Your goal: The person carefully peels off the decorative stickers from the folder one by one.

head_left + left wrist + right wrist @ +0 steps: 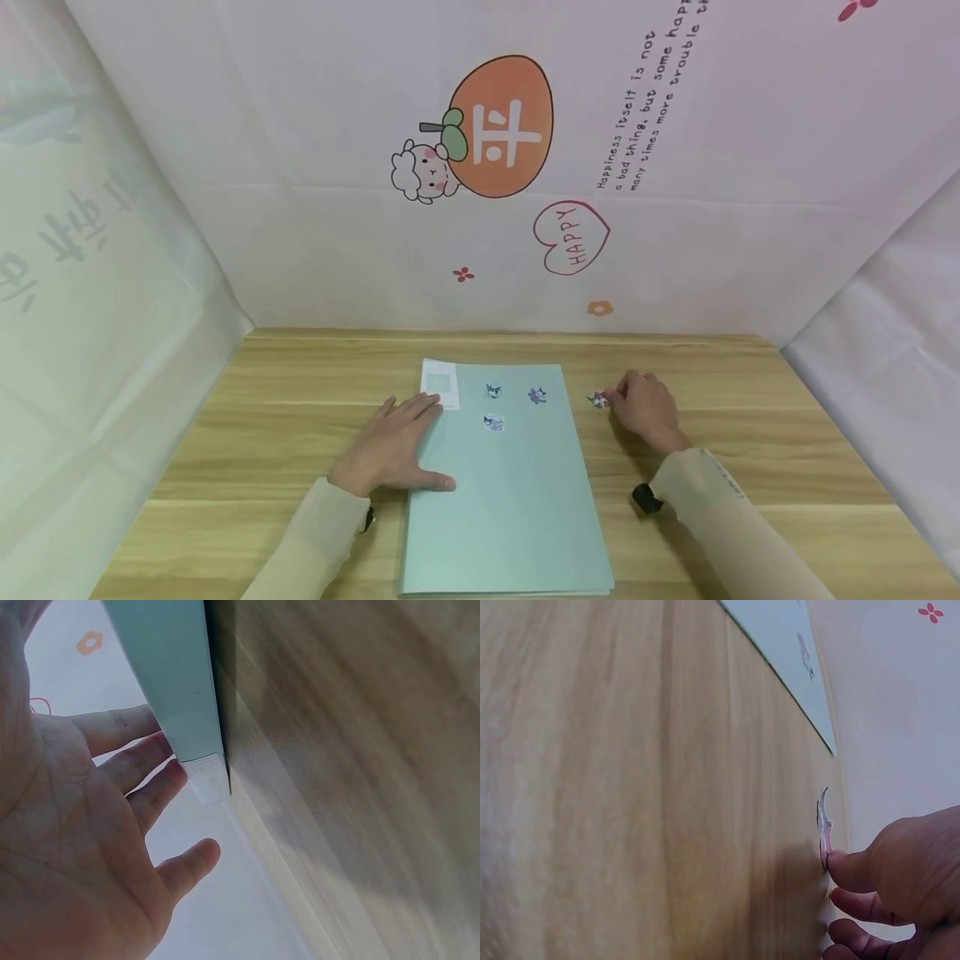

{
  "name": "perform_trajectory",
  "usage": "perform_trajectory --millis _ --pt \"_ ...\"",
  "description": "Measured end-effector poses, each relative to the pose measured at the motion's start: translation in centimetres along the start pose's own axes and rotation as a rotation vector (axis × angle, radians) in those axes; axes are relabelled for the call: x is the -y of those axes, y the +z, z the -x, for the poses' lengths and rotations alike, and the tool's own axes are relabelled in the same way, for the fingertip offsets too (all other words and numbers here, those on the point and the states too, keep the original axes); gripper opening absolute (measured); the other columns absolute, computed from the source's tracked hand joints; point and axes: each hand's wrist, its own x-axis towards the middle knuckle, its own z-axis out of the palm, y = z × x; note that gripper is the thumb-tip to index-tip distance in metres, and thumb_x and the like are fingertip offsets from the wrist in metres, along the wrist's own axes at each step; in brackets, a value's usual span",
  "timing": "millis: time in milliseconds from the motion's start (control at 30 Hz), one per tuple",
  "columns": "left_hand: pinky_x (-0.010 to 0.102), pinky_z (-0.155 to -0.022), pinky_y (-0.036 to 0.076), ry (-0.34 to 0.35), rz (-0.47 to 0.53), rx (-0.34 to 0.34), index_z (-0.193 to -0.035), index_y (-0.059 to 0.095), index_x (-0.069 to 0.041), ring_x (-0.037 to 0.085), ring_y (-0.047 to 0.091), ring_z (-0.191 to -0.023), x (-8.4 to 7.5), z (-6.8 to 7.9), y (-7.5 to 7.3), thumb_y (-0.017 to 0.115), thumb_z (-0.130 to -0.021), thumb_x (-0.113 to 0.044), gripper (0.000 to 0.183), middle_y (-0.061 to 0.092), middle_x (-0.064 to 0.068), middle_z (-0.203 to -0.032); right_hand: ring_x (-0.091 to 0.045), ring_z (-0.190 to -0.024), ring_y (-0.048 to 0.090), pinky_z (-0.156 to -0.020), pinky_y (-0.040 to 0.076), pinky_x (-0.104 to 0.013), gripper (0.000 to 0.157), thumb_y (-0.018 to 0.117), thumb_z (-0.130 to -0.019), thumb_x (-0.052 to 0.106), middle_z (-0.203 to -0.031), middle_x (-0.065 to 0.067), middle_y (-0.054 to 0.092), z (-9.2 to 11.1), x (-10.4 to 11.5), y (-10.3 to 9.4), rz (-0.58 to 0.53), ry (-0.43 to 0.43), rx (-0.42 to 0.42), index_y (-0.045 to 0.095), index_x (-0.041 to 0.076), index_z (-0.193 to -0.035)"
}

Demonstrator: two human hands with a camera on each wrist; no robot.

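My right hand [647,407] pinches the outer end of one sticker [597,400], just right of the green folder [512,525], its length pointing toward it; my left hand [396,446], widely spread, rests on the folder's left edge.

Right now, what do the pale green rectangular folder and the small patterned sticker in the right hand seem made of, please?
Folder: perhaps plastic or card, smooth, matte, without glare. Sticker: maybe paper or film, thin and curled; finish unclear.

3 stickers [493,422] are on the folder [504,521], 1 right of it.
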Motion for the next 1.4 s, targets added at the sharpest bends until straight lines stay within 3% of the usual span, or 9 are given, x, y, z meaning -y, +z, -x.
perform_trajectory --millis 300,767,1000,1400 --pt "0.056 -0.122 0.017 0.008 0.0 -0.005 -0.153 0.044 -0.006 0.027 0.03 -0.15 0.0 0.1 0.1 0.077 -0.07 -0.074 0.112 0.037 0.008 -0.161 -0.029 -0.08 0.052 -0.064 0.044 -0.037 0.023 0.063 -0.098 0.023 -0.094 -0.016 0.058 0.3 1.5 -0.3 -0.043 -0.014 -0.013 0.063 0.0 -0.097" --pt "0.056 -0.122 0.017 0.005 -0.008 0.0 -0.153 0.044 -0.006 0.027 0.03 -0.15 -0.1 0.0 0.1 0.077 -0.07 -0.074 0.113 0.037 0.008 -0.161 -0.024 -0.075 0.051 -0.062 0.043 -0.034 0.013 0.064 -0.096 0.015 -0.089 -0.01 0.055 1.8 6.3 0.2 -0.116 -0.195 0.023 0.064 0.003 -0.099" --pt "0.057 -0.122 0.017 0.004 -0.007 0.001 -0.153 0.044 -0.006 0.027 0.031 -0.15 -0.2 0.0 0.0 0.077 -0.07 -0.074 0.112 0.037 0.008 -0.161 -0.023 -0.078 0.051 -0.065 0.044 -0.036 0.014 0.072 -0.093 0.015 -0.09 -0.008 0.056 2.4 8.5 1.1 -0.076 -0.287 0.034 0.066 0.004 -0.099" --pt "0.057 -0.122 0.017 0.005 -0.008 0.006 -0.153 0.044 -0.005 0.028 0.03 -0.15 -0.3 0.0 -0.1 0.077 -0.07 -0.074 0.112 0.037 0.009 -0.161 -0.021 -0.085 0.055 -0.073 0.049 -0.036 0.017 0.078 -0.089 0.018 -0.092 -0.004 0.06 3.0 10.7 2.7 -0.065 -0.321 0.07 0.071 0.007 -0.1"
